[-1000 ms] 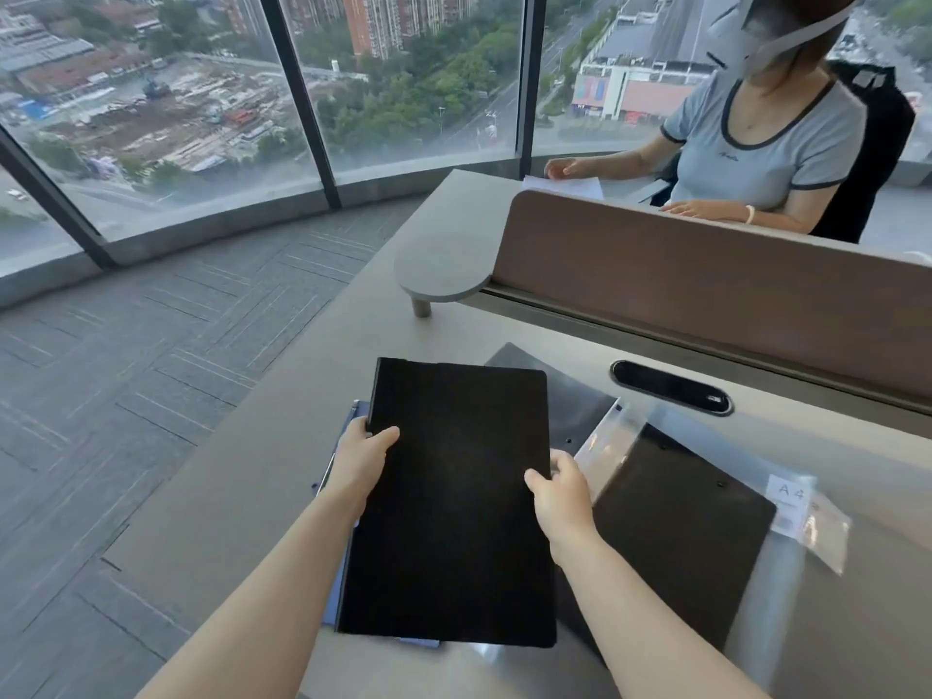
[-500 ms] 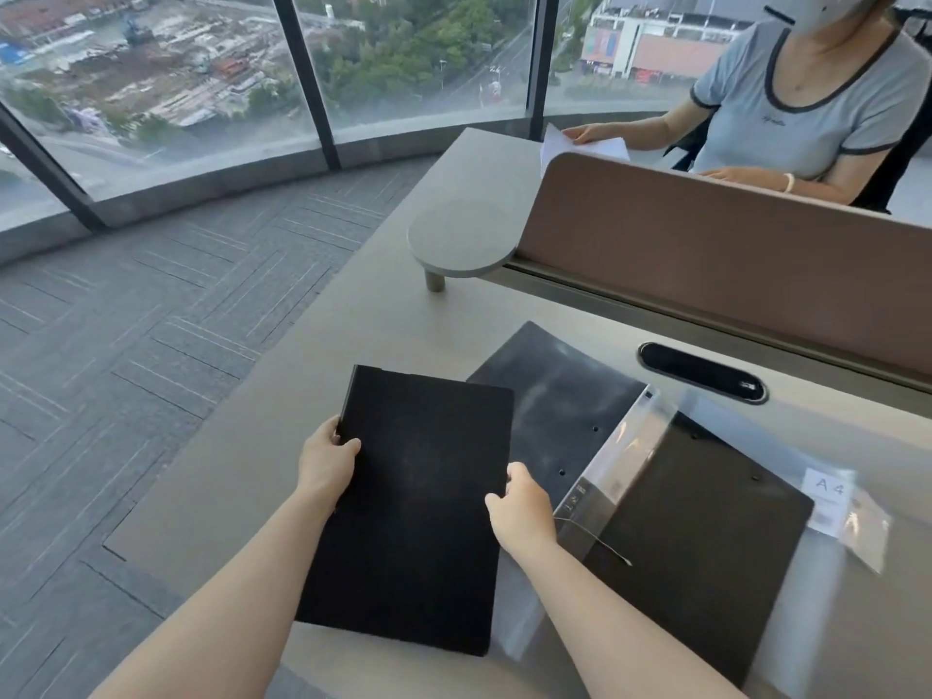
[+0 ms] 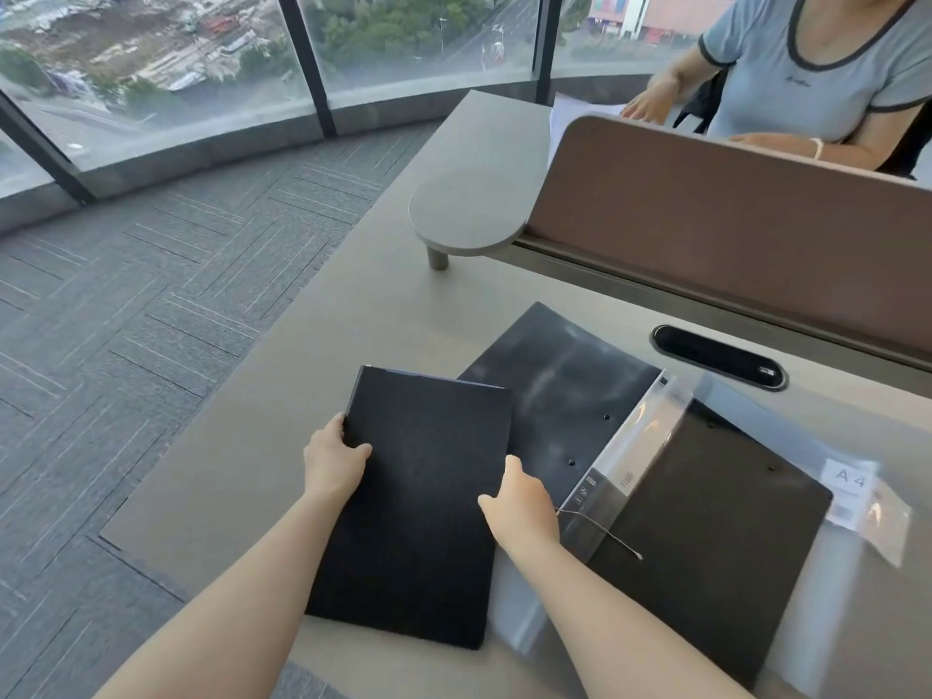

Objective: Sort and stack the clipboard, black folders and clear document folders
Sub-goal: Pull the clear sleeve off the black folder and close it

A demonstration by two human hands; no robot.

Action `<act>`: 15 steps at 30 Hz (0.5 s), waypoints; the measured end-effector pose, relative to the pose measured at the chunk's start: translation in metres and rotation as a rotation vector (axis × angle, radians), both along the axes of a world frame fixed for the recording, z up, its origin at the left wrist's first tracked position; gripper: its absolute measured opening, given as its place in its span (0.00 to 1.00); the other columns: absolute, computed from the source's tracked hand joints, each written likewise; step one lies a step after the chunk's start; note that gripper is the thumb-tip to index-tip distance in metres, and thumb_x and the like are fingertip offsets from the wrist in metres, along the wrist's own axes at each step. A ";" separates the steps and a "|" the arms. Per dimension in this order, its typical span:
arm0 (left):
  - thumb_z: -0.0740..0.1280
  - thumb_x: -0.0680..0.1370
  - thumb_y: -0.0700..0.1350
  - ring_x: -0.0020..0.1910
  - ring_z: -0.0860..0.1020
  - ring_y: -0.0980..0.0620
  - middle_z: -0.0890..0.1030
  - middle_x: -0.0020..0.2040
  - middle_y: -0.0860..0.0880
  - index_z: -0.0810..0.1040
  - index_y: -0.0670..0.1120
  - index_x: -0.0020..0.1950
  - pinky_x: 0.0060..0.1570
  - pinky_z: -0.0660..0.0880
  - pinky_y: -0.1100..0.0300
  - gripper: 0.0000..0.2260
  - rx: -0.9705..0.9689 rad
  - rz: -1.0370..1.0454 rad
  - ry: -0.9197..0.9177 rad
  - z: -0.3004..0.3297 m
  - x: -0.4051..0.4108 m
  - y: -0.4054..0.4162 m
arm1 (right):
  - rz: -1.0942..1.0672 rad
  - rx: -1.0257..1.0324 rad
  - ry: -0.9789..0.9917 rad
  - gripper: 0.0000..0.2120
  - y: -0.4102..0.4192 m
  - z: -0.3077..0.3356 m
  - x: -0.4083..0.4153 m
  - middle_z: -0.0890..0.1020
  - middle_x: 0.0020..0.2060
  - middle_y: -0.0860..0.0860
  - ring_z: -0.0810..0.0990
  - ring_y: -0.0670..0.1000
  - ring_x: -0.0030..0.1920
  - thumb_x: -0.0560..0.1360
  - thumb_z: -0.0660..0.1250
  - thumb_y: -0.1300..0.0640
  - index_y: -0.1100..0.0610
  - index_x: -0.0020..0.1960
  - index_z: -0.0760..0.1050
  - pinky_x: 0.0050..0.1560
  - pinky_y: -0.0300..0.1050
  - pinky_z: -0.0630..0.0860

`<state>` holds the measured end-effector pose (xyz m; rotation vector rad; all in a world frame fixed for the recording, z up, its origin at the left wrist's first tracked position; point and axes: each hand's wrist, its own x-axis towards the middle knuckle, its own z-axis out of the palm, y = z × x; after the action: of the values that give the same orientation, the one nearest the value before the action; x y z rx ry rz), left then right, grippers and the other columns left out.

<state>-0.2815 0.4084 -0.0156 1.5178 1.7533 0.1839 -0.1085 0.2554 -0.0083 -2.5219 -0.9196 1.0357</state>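
Both bare forearms reach forward from the bottom edge over the grey tabletop [image 3: 282,396], converging on a matte black rectangular folder [image 3: 423,502] that lies flat near the tabletop's left side. The left hand [image 3: 335,459] grips the folder's left long edge, thumb laid across the top face and fingers wrapped under the edge, out of sight. The right hand [image 3: 519,502] takes the opposite long edge, thumb pointing up along it and fingers curled onto the cover, so the grip of each hand is closed on the same folder. Its upper right corner overlaps a second, glossier black folder [image 3: 560,391] lying at an angle behind it, with small holes showing. To the right lies a clear plastic document folder [image 3: 630,461] with a thin elastic cord, and under the clear plastic a black clipboard-like board [image 3: 706,547]; a white label reading A4 [image 3: 850,479] shows at the far right. Beyond stand a brown desk divider [image 3: 731,234], a black oval cable port [image 3: 718,356] and a seated person in a grey shirt [image 3: 807,68].
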 end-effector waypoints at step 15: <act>0.67 0.80 0.47 0.70 0.67 0.51 0.75 0.69 0.52 0.78 0.48 0.68 0.62 0.68 0.60 0.17 0.233 -0.504 -0.159 0.013 0.143 -0.086 | -0.175 0.200 -0.191 0.17 -0.040 0.025 0.119 0.70 0.67 0.48 0.78 0.53 0.57 0.80 0.58 0.56 0.52 0.68 0.71 0.45 0.45 0.69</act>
<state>-0.1381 0.3220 -0.0029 2.0035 1.2114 0.2481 0.0100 0.2149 0.0168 -2.5077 -0.7897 0.6273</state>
